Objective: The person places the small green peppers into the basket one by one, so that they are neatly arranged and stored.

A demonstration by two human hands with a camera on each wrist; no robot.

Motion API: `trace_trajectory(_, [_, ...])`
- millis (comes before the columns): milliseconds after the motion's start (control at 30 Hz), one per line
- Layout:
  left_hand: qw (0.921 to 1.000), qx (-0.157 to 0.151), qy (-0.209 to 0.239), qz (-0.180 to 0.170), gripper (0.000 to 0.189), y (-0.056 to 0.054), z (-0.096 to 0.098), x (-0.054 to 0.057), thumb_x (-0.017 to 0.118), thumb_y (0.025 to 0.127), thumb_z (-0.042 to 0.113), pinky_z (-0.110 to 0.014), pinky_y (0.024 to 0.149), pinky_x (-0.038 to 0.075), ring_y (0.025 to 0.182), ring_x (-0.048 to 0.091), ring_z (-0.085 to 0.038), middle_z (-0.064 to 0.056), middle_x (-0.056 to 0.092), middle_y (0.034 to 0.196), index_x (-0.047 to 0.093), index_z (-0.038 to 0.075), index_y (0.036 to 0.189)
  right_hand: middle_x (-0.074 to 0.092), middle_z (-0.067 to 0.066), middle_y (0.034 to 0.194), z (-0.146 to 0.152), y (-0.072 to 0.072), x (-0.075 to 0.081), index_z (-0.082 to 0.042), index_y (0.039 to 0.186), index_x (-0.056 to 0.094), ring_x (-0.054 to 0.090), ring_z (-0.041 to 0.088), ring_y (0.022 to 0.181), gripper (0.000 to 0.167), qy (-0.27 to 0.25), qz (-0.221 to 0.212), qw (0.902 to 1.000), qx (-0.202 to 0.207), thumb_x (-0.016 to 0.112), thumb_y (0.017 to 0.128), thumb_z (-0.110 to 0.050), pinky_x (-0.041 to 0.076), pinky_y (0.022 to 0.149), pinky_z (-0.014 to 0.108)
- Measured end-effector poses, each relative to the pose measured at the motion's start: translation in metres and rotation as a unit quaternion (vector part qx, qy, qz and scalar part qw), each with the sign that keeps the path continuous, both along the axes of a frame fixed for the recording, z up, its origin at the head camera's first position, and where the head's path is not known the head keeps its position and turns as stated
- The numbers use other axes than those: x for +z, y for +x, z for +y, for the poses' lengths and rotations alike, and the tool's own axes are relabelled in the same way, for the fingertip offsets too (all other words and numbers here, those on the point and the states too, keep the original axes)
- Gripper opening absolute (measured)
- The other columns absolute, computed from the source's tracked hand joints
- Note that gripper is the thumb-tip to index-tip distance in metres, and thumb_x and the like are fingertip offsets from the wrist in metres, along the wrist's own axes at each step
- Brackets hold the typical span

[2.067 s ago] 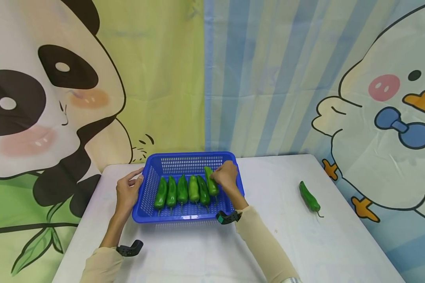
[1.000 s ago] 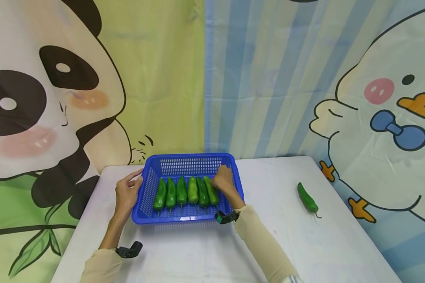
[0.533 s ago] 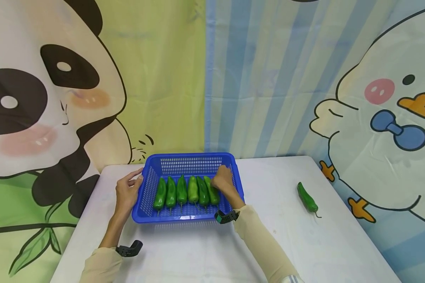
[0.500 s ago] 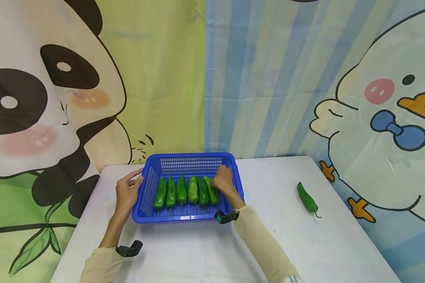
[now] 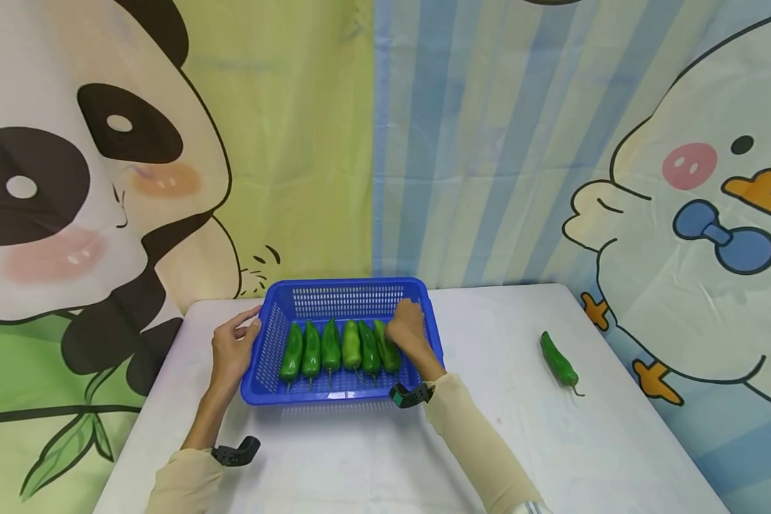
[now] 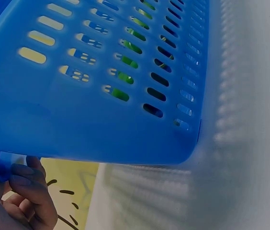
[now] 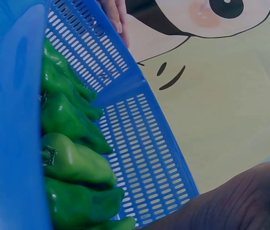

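Observation:
A blue perforated plastic basket (image 5: 295,400) stands on the table, with several long green peppers lying side by side in a row inside. My left hand (image 5: 230,350) grips its left rim; in the left wrist view the fingers (image 6: 32,191) curl at the rim. Inside the basket, my right hand (image 5: 408,328) holds the rightmost pepper (image 5: 390,357) of the row, its fingertips hidden behind the hand. Beside that one lies a darker pepper (image 5: 369,351), then a paler pepper (image 5: 351,346). The right wrist view shows the row up close, with a pale green pepper (image 7: 77,160) in it.
One more green pepper (image 5: 557,360) lies alone on the white table (image 5: 488,435), well to the right of the basket. A cartoon-printed curtain (image 5: 295,143) hangs right behind the table's back edge.
Over the last two seconds my right hand has moved slightly down with the rightmost pepper, which has come into line with the row. The left hand keeps its place on the rim.

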State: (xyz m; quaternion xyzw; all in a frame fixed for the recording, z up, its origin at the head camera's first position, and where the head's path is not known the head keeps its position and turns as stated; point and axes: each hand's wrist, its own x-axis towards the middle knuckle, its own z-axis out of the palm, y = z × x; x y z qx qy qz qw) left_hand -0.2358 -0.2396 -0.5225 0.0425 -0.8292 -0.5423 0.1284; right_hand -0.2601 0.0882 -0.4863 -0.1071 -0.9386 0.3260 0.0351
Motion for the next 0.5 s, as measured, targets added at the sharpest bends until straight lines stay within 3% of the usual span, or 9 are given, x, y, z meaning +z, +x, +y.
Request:
trace_trajectory(167, [1.0000,-0.005,-0.003,-0.006,0.040,0.0005,-0.0014,-0.0029,0.061,0.113,0.020,-0.018,0.059,0.058,0.067,0.069,0.003,-0.033,0.079,0.113,0.066,0.008,0.151,0.069,0.022,0.103,0.0009,0.0016,0.0007,0.006,0.109,0.063,0.064,0.034,0.096,0.037,-0.013,-0.009,0.9998,0.007,0.070,0.073,0.012,0.061,0.085,0.050])
trace_trajectory(367, [1.0000,-0.007,-0.004,0.000,0.039,0.0012,-0.0014,-0.0051,0.061,0.112,0.018,-0.019,0.058,0.057,0.064,0.069,0.003,-0.033,0.079,0.108,0.066,0.007,0.150,0.071,0.030,0.123,0.0045,-0.0006,0.0037,0.013,0.123,0.064,0.067,0.047,0.124,0.056,-0.011,-0.027,0.9996,0.002,0.085,0.071,0.005,0.055,0.113,0.058])
trace_trajectory(500, [0.9999,-0.006,0.001,0.010,0.039,0.0002,-0.0009,-0.0048,0.061,0.112,0.017,-0.019,0.058,0.058,0.065,0.070,0.003,-0.034,0.079,0.109,0.066,0.007,0.150,0.074,0.027,0.112,0.0073,-0.0013,0.0086,0.010,0.111,0.068,0.072,0.045,0.110,0.050,-0.024,-0.008,0.9997,0.000,0.093,0.070,0.000,0.060,0.104,0.057])
